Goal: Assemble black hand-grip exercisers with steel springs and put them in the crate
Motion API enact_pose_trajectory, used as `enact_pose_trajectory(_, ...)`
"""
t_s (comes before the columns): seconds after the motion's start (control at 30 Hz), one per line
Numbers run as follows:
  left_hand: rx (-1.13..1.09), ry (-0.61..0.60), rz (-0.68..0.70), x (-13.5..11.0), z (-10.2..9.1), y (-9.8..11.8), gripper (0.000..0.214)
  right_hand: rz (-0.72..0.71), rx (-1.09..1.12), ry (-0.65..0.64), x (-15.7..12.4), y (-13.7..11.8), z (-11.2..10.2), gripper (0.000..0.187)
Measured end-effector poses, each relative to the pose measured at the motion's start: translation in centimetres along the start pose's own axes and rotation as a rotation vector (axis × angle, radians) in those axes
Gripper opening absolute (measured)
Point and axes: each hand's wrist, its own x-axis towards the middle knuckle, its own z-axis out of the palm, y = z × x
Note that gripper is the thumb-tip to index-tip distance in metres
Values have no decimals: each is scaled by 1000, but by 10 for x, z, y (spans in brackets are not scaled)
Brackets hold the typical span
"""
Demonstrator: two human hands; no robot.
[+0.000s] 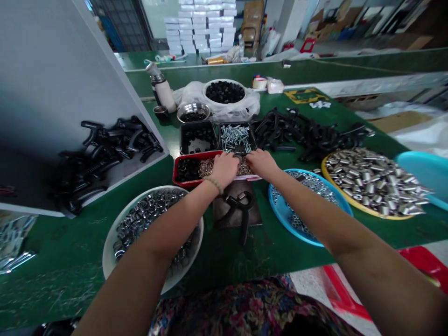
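Left hand [224, 170] and right hand [262, 164] side by side over red plastic tray [189, 185] of small brass-coloured metal parts [209, 168]; cannot tell whether either grip is clamped.

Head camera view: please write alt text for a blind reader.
The left hand and right hand reach over a red tray of small metal parts on a green workbench, beside a white bowl of metal rings.
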Motion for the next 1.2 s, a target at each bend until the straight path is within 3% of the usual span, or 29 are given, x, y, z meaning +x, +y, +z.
enact_pose_trajectory(0.1,16,-36,7,36,10,4,23,7,79,1,3,5,3,20)
enact_pose_trajectory(0.27,11,-43,26,43,20,6,23,85,249,61,1,8,2,21)
enact_pose_trajectory(0.37,17,-35,36,42,23,5,23,131,363,117,-25,-1,-4,19)
enact_pose_trajectory(0.43,5,-18,38,44,26,4,25,133,551,142,-52,-11,-7,18)
enact_pose_trajectory(0.53,-18,3,35,45,30,3,26,128,836,119,-87,-29,-4,16)
enact_pose_trajectory(0.63,-1,-9,69,44,29,4,23,190,907,72,-101,-41,2,11)
enact_pose_trajectory(0.73,-3,-16,85,43,26,6,21,206,864,68,-97,-44,6,6)
enact_pose_trajectory(1.0,-107,29,3,41,17,8,25,26,602,122,-96,-50,16,12)
enact_pose_trajectory(1.1,-338,68,-93,37,6,6,23,6,499,118,-98,-53,18,14)
enact_pose_trajectory(1.2,-669,76,-94,22,-4,0,17,-39,306,99,-97,-56,17,17)
